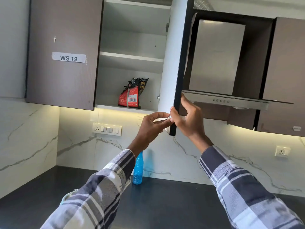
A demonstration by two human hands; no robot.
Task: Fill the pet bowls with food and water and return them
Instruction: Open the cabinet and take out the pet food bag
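Two hands: left hand (pixel 152 125), right hand (pixel 187 119); one food bag (pixel 132 94); one blue bottle (pixel 138 171); two sockets.
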